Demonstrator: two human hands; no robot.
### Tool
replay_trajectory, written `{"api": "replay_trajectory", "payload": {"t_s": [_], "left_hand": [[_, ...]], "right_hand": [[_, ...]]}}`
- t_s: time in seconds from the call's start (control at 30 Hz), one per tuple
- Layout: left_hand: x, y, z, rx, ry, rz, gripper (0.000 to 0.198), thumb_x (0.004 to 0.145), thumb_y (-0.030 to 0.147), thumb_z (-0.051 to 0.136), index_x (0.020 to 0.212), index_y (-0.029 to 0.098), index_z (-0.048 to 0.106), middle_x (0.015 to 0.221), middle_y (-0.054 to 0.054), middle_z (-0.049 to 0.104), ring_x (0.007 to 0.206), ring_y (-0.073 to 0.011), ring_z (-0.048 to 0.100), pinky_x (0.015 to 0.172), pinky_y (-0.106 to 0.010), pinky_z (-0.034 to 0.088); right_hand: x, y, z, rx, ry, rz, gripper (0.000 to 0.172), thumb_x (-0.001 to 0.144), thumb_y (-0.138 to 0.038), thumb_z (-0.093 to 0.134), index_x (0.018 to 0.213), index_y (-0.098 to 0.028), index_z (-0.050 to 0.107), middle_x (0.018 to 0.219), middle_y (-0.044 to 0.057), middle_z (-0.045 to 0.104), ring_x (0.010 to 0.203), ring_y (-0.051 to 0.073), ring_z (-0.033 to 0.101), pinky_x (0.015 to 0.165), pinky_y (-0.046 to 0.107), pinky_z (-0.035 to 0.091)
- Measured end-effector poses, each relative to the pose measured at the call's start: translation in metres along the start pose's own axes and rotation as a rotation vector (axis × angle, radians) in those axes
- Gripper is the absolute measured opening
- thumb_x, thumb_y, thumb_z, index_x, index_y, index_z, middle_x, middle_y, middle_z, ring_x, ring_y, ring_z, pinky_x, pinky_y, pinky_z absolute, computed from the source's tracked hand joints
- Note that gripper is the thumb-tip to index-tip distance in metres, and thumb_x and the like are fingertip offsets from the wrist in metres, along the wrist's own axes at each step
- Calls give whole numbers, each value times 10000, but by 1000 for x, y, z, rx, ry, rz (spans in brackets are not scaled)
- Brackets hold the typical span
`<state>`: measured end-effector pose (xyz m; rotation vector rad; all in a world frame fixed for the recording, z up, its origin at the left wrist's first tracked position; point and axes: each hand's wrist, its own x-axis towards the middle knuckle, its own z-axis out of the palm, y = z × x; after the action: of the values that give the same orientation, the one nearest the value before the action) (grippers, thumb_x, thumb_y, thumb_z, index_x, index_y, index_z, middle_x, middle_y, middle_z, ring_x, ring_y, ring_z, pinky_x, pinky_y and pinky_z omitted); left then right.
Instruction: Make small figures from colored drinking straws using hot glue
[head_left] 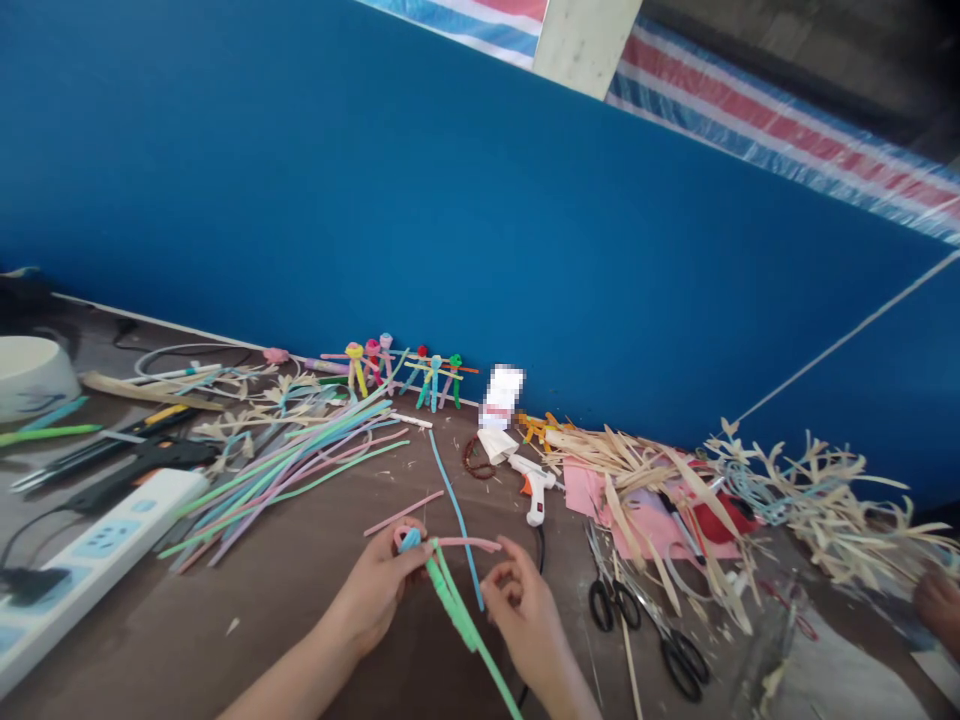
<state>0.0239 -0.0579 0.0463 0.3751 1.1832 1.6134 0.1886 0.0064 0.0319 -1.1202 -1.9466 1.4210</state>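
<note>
My left hand (382,575) pinches a small pipe-cleaner figure. It has a pink loop around a blue knot (409,541) at the top and a coiled green pipe cleaner (453,600) trailing toward me. From the knot a pink pipe cleaner (465,543) sticks out to the right. At its free end is my right hand (521,600), index fingertip touching it or nearly so; thumb and index are apart and the other fingers curl. A loose blue pipe cleaner (454,500) lies behind, its near end by my right thumb. A short pink piece (403,513) rests beyond my left hand.
Several finished figures (373,365) lean along the blue wall. Pipe cleaners (300,470) and a power strip (105,550) are left. A white glue gun (535,485), scissors (613,600), pale curled strips (810,500) and another person's hand (937,602) are right.
</note>
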Motion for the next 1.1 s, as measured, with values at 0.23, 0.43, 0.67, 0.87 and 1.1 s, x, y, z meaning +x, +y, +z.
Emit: {"api": "replay_trajectory", "payload": {"t_s": [0.23, 0.43, 0.67, 0.87, 1.1], "left_hand": [[0, 1, 6, -25, -13, 13, 269, 570, 230, 665, 669, 186, 419, 565, 85, 424, 540, -71, 443, 544, -204, 402], [1, -1, 1, -78, -68, -113, 283, 587, 223, 658, 693, 190, 398, 593, 66, 499, 602, -107, 534, 578, -236, 431], [-2, 3, -1, 27, -21, 15, 215, 619, 207, 643, 681, 172, 440, 569, 50, 531, 541, -82, 505, 485, -181, 391], [7, 8, -5, -174, -37, -39, 245, 579, 187, 679, 679, 161, 457, 593, 34, 546, 564, -83, 534, 476, -158, 412], [7, 9, -6, -97, -42, 33, 223, 633, 205, 644, 722, 169, 442, 600, 28, 562, 568, -84, 536, 493, -165, 409]], "right_hand": [[-13, -1, 14, 26, -264, 134, 193, 766, -320, 460, 737, -141, 524, 512, -54, 444, 358, 31, 364, 351, 142, 266], [-13, 0, 20, 112, -355, 210, 194, 727, -342, 504, 743, -148, 501, 497, -54, 486, 348, 41, 408, 348, 138, 299], [-6, -17, 19, 137, -399, 166, 118, 749, -243, 452, 827, -161, 485, 619, -44, 528, 356, 32, 460, 343, 126, 288], [-8, -22, 29, 61, -315, 103, 107, 778, -262, 421, 817, -178, 476, 573, -64, 492, 313, 24, 377, 324, 139, 259], [3, -19, 15, -50, -201, 20, 281, 723, -253, 526, 994, -181, 497, 800, 19, 595, 632, 110, 550, 563, 216, 426]]}}
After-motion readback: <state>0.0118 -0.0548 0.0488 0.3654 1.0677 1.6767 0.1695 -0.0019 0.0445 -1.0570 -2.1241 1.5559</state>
